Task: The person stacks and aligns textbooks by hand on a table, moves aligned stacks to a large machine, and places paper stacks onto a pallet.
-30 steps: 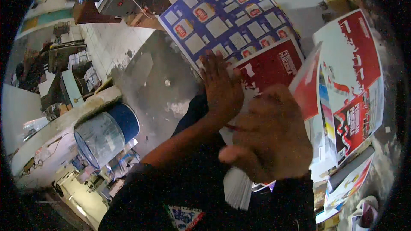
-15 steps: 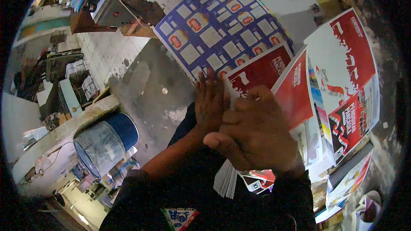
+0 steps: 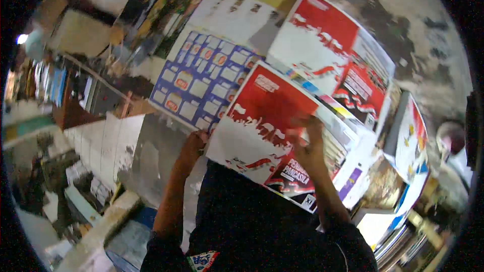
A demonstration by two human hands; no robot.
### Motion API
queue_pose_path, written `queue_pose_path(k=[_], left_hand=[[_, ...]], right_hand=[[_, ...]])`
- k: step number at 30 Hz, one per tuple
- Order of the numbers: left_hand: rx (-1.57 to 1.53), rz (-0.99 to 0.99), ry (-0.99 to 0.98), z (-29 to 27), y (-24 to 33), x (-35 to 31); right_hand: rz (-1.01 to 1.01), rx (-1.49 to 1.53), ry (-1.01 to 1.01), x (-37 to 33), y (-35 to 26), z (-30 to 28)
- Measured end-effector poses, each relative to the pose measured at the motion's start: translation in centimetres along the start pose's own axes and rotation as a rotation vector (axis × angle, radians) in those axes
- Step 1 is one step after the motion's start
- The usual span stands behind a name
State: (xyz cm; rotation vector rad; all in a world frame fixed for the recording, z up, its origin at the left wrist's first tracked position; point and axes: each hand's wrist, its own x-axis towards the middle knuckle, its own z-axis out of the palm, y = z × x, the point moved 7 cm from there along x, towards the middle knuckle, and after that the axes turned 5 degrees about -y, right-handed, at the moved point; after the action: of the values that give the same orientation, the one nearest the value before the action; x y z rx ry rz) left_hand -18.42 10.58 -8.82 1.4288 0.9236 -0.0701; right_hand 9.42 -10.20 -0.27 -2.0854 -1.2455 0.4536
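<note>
Hands have split apart now: the left hand (image 3: 194,141) pinches the near-left edge of the red-and-white poster (image 3: 262,121), and the right hand (image 3: 307,146) is curled over its right side, lifted above the printed stack (image 3: 353,70).

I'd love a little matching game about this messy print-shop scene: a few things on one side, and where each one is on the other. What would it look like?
Things:
1. left hand
2. right hand
3. blue sheet with a grid of white boxes
4. second red and white poster

Places:
A. lying flat, left of the held poster
B. on the right part of the held red and white poster
C. lying beyond the held poster, toward the top of the picture
D. at the held poster's left edge

Pairs: 1-D, 2-B, 3-A, 4-C
</note>
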Motion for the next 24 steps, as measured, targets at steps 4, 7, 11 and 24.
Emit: queue_pose_path(k=[4, 7, 11, 24], left_hand=[[0.185, 0.06, 0.007, 0.2, 0.1, 0.3], [0.066, -0.048, 0.014, 0.3, 0.3, 0.0], [0.163, 0.024, -0.032, 0.1, -1.2, -0.5], [0.847, 0.726, 0.218, 4.9, 11.5, 0.8]], right_hand=[[0.613, -0.116, 0.514, -18.4, 10.0, -8.2], [1.054, 0.593, 0.248, -28.6, 14.8, -3.5], [0.84, 0.402, 0.494, -31.0, 13.1, 0.3], [0.694, -0.112, 0.497, -23.9, 7.4, -5.0]])
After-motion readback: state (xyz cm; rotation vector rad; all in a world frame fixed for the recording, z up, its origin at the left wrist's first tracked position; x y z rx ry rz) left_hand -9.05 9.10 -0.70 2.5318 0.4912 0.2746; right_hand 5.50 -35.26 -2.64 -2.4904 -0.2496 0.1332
